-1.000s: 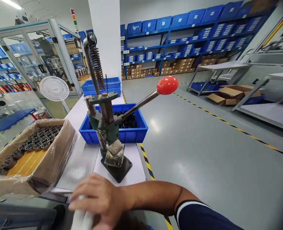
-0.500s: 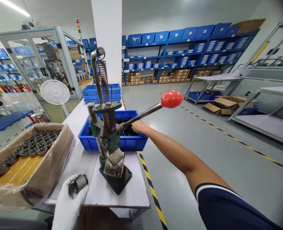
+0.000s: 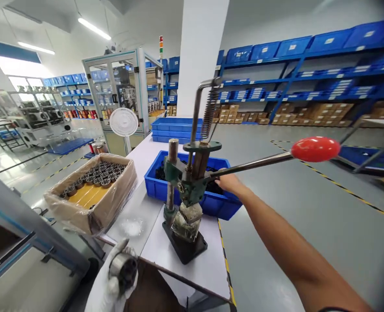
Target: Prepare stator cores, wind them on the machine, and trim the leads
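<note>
My left hand point(image 3: 109, 281), in a white glove, is closed round a short metal cylinder with a black slotted inside, a motor stator point(image 3: 123, 269), off the table's near edge. My bare right hand point(image 3: 231, 183) reaches into a blue bin point(image 3: 185, 203) of small black parts point(image 3: 214, 187). Its fingertips are down among those parts and partly hidden, so I cannot see what they hold. Between my hands stands a green hand press point(image 3: 192, 190) with a spring, a clear guard and a black base. Its long lever ends in a red knob point(image 3: 315, 149) and passes over my right hand.
A plastic-lined carton point(image 3: 120, 199) with rows of similar metal cylinders on yellow board stands at the left. Stacked blue bins point(image 3: 175, 125) and a white fan point(image 3: 123, 122) are farther back. The white table point(image 3: 195, 271) has yellow-black floor tape beside it.
The view has swung left, so the press and bins appear farther right. My left hand has turned the stator so its slotted end faces me more. My right hand stays in the blue bin.
</note>
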The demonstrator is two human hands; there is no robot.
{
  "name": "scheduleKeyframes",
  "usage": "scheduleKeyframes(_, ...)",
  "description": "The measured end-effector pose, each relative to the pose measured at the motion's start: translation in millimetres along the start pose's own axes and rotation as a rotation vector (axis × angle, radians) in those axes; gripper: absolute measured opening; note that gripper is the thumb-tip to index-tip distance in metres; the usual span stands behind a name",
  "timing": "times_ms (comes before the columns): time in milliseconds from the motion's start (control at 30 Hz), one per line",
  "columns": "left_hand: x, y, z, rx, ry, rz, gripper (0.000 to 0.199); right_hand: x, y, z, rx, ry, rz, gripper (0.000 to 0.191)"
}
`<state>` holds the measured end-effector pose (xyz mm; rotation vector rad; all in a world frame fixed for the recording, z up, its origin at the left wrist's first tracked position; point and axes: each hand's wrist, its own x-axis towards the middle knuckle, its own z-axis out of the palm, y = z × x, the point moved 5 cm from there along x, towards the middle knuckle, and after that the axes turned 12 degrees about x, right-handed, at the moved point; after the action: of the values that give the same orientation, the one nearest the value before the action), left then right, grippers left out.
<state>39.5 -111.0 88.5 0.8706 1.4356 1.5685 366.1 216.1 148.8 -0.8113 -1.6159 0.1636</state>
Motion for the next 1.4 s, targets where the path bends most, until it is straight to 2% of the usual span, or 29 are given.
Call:
scheduleKeyframes(67,-4,-4,2.3,-0.202,-0.051,-0.048,0.076,-29,-32,-16,-0.014,-0.028,-0.069,0.03)
scheduleKeyframes(167,-10,-2,13.4,-0.293,-0.147,-0.038,0.079,-83,-107,-32,0.017,-0.09,-0.163,0.004)
scheduleKeyframes(200,-11,0,18.2,-0.272,-0.173,-0.021,0.082,-100,-139,-30,0.107,-0.164,-0.226,0.011)
scheduleKeyframes(267,-12,3,26.9,-0.175,-0.194,-0.002,0.083,-130,-200,-13,0.371,-0.4,-0.318,0.025)
scheduleKeyframes(300,-12,5,30.3,-0.115,-0.19,0.009,0.083,-139,-225,-4,0.508,-0.476,-0.354,0.033)
scheduleKeyframes(333,-13,6,32.9,-0.06,-0.184,0.024,0.083,-145,-246,6,0.606,-0.505,-0.387,0.039)
scheduleKeyframes(400,-16,9,34.7,0.015,-0.158,0.052,0.084,-149,-271,22,0.721,-0.526,-0.433,0.048)
scheduleKeyframes(533,-30,12,24.6,0.083,-0.049,0.058,0.087,-154,-282,39,0.78,-0.58,-0.43,0.046)
scheduleKeyframes(633,-38,15,18.0,0.117,-0.002,0.043,0.086,-161,-280,42,0.785,-0.596,-0.399,0.044)
scheduleKeyframes(733,-38,18,17.2,0.133,0.018,0.074,0.088,-164,-280,41,0.757,-0.553,-0.376,0.043)
scheduleKeyframes(900,-34,18,20.7,0.15,0.01,0.094,0.089,-163,-283,37,0.68,-0.509,-0.362,0.045)
scheduleKeyframes(1267,-34,19,19.3,0.162,-0.03,0.098,0.086,-162,-283,40,0.668,-0.567,-0.38,0.041)
scheduleKeyframes(1400,-36,19,19.1,0.258,-0.017,0.107,0.08,-165,-286,41,0.642,-0.554,-0.466,0.035)
